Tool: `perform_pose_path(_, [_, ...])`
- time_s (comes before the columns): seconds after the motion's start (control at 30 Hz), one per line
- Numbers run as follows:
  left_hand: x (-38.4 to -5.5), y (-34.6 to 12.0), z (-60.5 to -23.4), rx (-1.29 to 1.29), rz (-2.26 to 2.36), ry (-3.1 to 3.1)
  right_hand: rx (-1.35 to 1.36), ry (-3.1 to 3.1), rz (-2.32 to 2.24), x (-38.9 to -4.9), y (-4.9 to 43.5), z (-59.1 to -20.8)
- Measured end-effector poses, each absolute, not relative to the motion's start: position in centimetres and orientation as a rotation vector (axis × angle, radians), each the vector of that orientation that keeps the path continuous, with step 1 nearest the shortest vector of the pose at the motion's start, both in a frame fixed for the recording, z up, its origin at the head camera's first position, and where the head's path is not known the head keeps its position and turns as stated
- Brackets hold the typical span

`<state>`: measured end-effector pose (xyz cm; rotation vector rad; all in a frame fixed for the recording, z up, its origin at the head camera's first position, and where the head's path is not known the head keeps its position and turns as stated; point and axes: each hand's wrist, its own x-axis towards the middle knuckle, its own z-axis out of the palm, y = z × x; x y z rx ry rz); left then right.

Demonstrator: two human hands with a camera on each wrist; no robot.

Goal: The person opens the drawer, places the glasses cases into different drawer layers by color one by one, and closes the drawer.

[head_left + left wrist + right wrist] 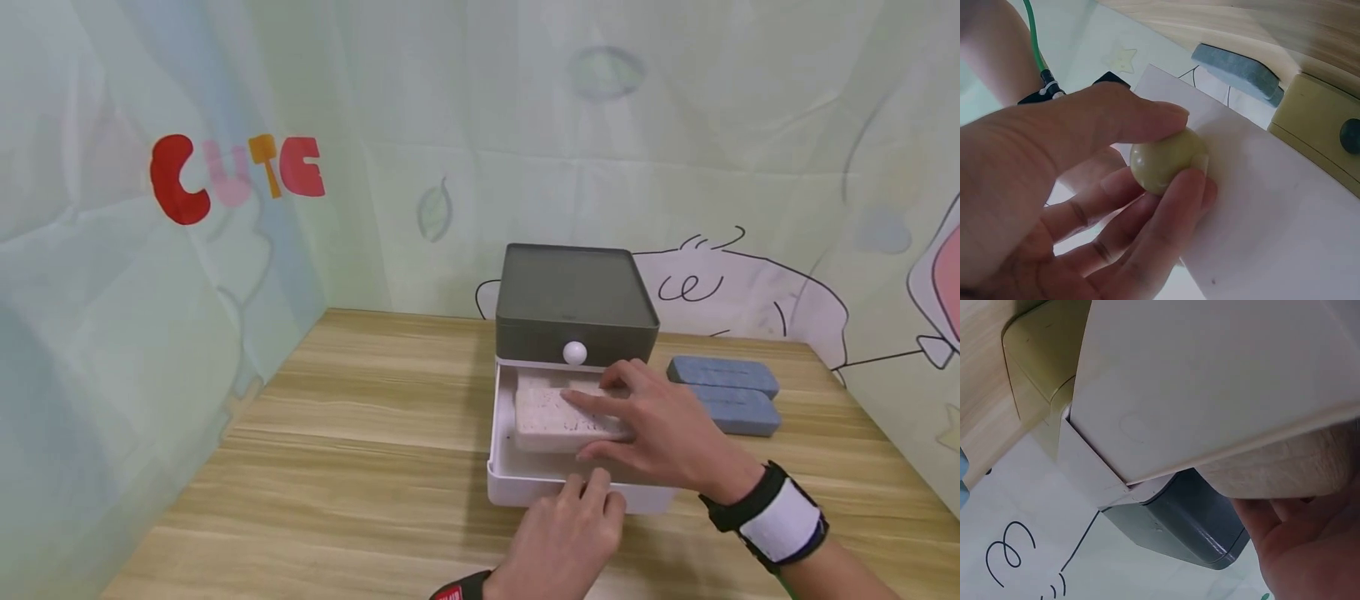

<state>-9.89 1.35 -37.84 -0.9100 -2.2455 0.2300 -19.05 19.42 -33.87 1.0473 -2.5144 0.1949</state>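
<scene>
A small drawer box with a grey top (pixel 576 287) stands on the table, its white drawer (pixel 525 492) pulled out below the grey one. At the drawer's front my left hand (pixel 562 537) pinches a round knob (pixel 1163 159) between thumb and fingers, plainest in the left wrist view. My right hand (pixel 667 425) reaches into the drawer and grips a pale pink, sponge-like block (pixel 551 421), thumb on the near side and index finger on top. The block's right end is hidden by that hand. Behind it, another pale piece (pixel 532 378) shows partly.
Two blue sponge-like blocks (pixel 727 408) lie on the wooden table (pixel 360 442) to the right of the drawer box. The upper grey drawer has a white knob (pixel 574 353). A yellow-green section (pixel 1316 128) sits below the white drawer. Printed curtains (pixel 465 100) hang behind and alongside.
</scene>
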Motion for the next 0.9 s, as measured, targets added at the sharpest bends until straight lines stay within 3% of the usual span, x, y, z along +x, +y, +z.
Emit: perform_pose_path(0.9, [-10.0,1.4,-38.1,-0.866,0.206,-2.165,0.966,-2.653,0.170,-19.6,19.2,-35.5])
